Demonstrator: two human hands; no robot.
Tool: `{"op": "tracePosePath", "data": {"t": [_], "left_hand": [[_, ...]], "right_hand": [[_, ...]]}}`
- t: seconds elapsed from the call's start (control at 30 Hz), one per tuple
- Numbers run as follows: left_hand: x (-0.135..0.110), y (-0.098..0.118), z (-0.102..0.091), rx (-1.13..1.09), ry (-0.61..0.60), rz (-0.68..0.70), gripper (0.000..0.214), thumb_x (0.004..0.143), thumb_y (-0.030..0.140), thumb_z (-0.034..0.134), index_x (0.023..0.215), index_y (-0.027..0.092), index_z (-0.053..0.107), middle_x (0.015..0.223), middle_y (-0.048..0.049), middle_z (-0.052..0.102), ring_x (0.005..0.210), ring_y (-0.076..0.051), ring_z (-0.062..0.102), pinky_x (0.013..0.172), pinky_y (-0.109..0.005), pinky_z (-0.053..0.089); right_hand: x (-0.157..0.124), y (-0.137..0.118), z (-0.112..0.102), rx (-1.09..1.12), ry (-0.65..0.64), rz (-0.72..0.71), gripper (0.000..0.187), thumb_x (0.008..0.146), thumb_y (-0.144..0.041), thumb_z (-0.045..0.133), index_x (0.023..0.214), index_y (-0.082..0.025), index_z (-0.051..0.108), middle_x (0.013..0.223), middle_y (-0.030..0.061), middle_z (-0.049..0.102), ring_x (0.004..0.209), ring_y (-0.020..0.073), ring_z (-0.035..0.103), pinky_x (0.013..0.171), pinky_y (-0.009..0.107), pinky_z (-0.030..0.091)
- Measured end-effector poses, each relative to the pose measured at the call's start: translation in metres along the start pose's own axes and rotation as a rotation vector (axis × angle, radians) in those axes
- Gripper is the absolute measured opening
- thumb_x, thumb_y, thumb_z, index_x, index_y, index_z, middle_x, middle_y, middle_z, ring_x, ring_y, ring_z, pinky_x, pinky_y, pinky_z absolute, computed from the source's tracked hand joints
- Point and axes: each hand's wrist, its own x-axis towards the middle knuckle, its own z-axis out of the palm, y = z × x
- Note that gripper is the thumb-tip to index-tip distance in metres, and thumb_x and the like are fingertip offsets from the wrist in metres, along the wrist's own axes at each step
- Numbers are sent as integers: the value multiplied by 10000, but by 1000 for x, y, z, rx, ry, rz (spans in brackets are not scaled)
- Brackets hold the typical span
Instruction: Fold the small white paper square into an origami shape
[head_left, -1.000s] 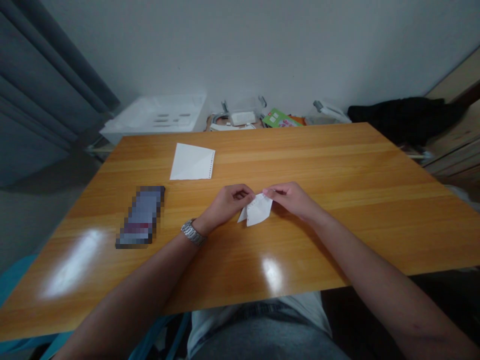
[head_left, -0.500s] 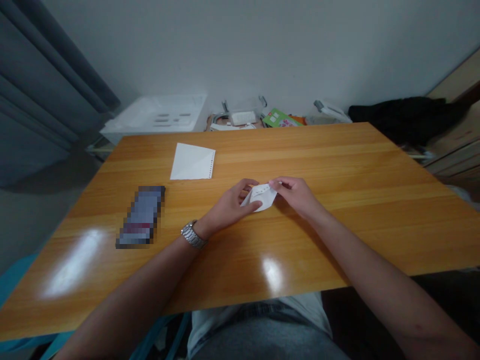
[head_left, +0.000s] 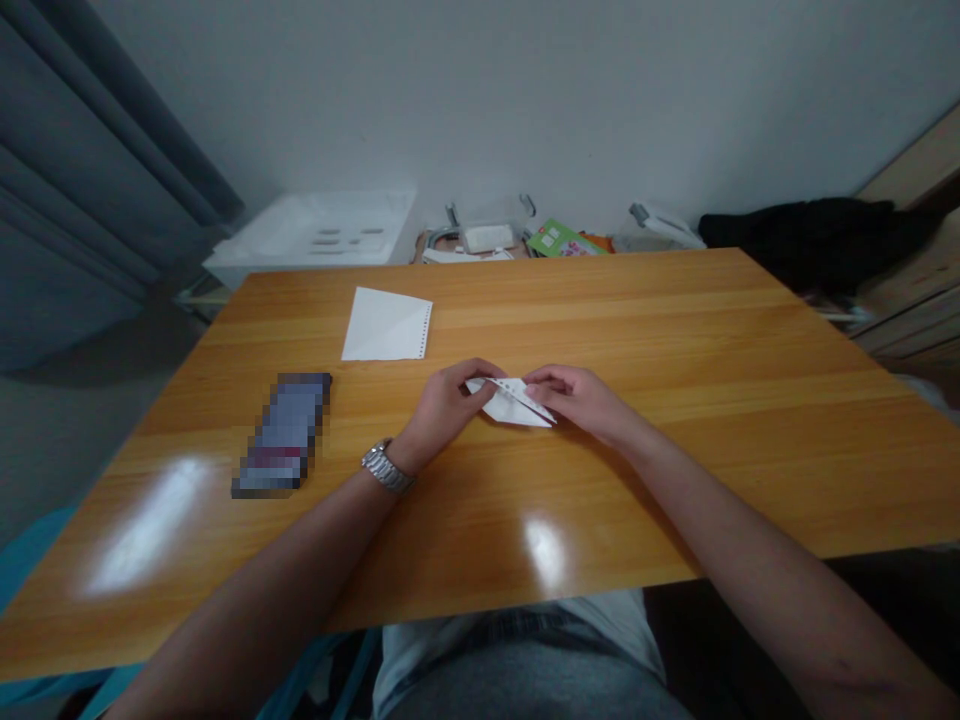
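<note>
A small folded piece of white paper [head_left: 516, 408] is between my hands over the wooden table [head_left: 465, 520]. A row of punched holes runs along its slanting upper fold. My left hand [head_left: 448, 402] pinches its left end, thumb on the near side and fingers behind. My right hand [head_left: 581, 402] grips the right part, with the thumb on the upper edge and the fingers partly hidden. Farther back on the left lies a flat white sheet [head_left: 386, 325] with a perforated right edge, apart from both hands.
A pixelated phone-shaped object [head_left: 282, 435] lies at the left of the table. Beyond the back edge are a white basin [head_left: 315, 225], a green booklet [head_left: 562, 240] and a dark cloth [head_left: 810, 240]. A blue-grey curtain [head_left: 90, 180] hangs at left.
The folded paper has been turned, so its holed edge now slopes down to the right. My left hand has shifted left along it, and my right hand has re-gripped it slightly lower.
</note>
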Motion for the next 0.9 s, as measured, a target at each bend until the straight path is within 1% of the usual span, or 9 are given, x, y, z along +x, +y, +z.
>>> {"op": "tracePosePath", "data": {"t": [0.13,0.2,0.3,0.37,0.5,0.57,0.67,0.77,0.9], "left_hand": [[-2,4,2,-18,-64,30,176,914,247,635,1026,184,755,987,-36,771,857,-159,679,750,-250,504],[-2,3,3,-28,-69,22,183,912,245,637,1035,183,759,978,-37,770,810,-146,662,725,-245,495],[0,1,4,-73,-43,-17,205,895,240,659,1067,177,750,992,-46,764,735,-125,624,664,-234,472],[0,1,5,-173,-16,-40,228,882,256,682,1085,163,730,1033,-62,755,764,-131,635,675,-236,482],[0,4,6,-422,31,-44,220,896,284,680,1062,142,703,1068,-89,740,911,-159,670,797,-256,520],[0,7,5,-456,58,-49,192,906,284,673,1024,140,716,1033,-86,742,912,-153,667,814,-252,517],[-1,11,4,-468,86,-75,184,905,289,679,996,139,738,997,-82,746,896,-149,665,811,-250,514],[-1,11,3,-483,100,-106,210,895,315,698,1004,142,748,1000,-84,747,891,-156,665,804,-260,518],[-1,8,5,-509,111,-131,238,870,337,729,1006,142,749,997,-82,748,886,-156,665,801,-261,517]], "right_hand": [[-5,-7,5,-34,-126,28,396,841,-535,710,927,-149,732,856,64,740,730,183,646,637,282,478],[-7,-10,8,-21,-150,58,440,828,-566,719,919,-135,714,820,56,724,687,166,617,597,264,444],[-10,-12,11,61,-181,105,490,839,-599,708,971,-127,699,787,51,718,651,152,602,570,252,417],[-11,-12,12,120,-189,117,485,850,-594,709,996,-132,697,799,61,731,661,155,625,580,253,435],[-10,-10,14,278,-161,128,441,843,-549,752,1018,-147,707,883,84,758,721,176,696,662,279,531],[-10,-9,14,344,-141,138,422,838,-525,770,1029,-153,712,938,94,765,759,188,724,706,297,570],[-10,-9,15,385,-124,146,399,839,-503,780,1034,-161,717,981,102,769,800,200,744,739,312,599],[-10,-7,15,388,-139,144,382,839,-488,785,1029,-164,713,956,96,772,779,195,742,727,307,595],[-10,-5,14,357,-160,108,375,857,-488,766,1023,-157,709,896,82,766,738,179,718,699,287,562]]}}
